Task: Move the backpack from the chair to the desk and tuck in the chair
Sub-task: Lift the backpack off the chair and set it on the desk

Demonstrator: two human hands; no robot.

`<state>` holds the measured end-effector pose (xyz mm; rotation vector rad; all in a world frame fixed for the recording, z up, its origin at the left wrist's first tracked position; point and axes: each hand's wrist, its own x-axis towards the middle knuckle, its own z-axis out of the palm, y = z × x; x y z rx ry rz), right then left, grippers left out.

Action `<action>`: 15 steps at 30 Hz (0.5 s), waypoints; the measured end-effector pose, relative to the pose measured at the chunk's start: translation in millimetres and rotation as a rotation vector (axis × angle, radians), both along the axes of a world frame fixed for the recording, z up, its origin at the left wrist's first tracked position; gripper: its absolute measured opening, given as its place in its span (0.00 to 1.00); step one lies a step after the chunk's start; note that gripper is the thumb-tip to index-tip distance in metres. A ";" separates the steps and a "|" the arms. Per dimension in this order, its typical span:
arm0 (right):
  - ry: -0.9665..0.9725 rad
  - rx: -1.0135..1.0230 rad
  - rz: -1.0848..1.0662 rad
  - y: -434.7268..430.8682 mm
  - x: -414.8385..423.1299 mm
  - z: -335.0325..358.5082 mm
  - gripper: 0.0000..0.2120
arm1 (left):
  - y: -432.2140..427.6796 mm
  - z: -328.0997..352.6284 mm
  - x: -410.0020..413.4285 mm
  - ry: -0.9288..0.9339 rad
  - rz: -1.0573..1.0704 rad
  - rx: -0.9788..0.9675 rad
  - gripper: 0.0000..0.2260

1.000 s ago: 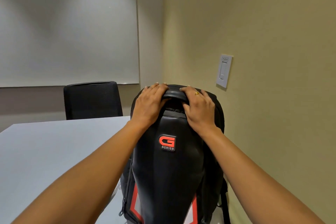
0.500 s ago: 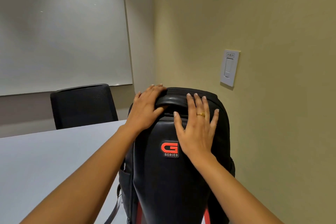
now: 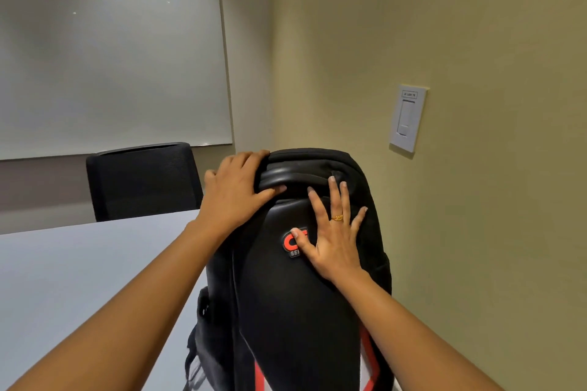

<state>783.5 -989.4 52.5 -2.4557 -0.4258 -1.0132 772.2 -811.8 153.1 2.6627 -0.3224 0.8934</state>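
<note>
A black backpack with a red logo and red trim stands upright at the right end of the pale grey desk, close to the wall. My left hand rests on its top left corner, thumb curled under the padded top handle. My right hand lies flat on the backpack's front with fingers spread, partly covering the logo. The backpack's base is out of view. The chair it came from is not visible.
A black mesh-backed chair stands at the far side of the desk, below a large whiteboard. A beige wall with a white light switch runs along the right, close to the backpack.
My right hand has let go of the handle and slid down the front, fingers now spread flat over the logo. My left hand stays at the top.
</note>
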 end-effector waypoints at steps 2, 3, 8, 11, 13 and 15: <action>0.022 -0.008 0.106 -3.3 12.2 5.0 0.33 | 3.8 -5.0 -7.0 -0.042 0.084 0.007 0.30; 0.035 -0.017 0.151 -4.0 16.8 7.2 0.32 | 5.7 -6.8 -11.5 -0.052 0.112 0.006 0.31; 0.075 -0.050 0.229 -7.0 21.5 9.8 0.30 | 12.6 -1.9 -29.8 -0.069 0.195 0.073 0.34; 0.068 0.055 0.142 1.0 2.7 11.0 0.28 | 13.8 13.3 -30.5 0.022 0.176 0.077 0.35; 0.037 0.200 0.038 13.3 -16.3 16.1 0.26 | 12.3 23.9 -27.7 0.091 0.128 0.077 0.37; 0.024 0.332 -0.039 30.8 -36.8 25.0 0.26 | 8.3 33.7 -23.6 0.163 0.048 0.014 0.37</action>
